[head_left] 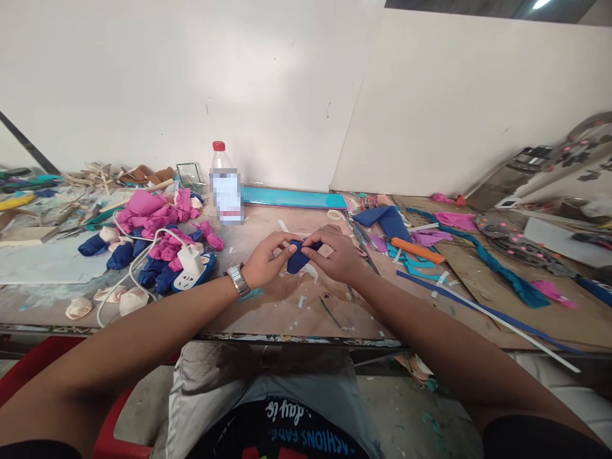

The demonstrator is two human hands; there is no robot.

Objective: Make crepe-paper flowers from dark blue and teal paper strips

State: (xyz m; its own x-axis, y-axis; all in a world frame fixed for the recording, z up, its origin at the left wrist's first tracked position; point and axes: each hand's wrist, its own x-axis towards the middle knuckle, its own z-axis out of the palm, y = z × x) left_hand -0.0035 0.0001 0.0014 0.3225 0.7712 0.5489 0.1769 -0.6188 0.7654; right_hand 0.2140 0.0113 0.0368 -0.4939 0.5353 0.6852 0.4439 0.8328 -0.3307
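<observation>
A black printed shirt [287, 428] sits nearest, and beyond it the left hand [265, 259] and right hand [338, 255], both curled nearly closed, pinch a folded blue cloth [297, 262] between them over the surface [275, 319], its flap pointing toward the wearer.

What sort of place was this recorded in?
Probably a craft workshop or studio. The stained worktable holds a pile of pink and blue bundles and scattered wood scraps, and the left hand and right hand pinch a small blue piece above it.
</observation>
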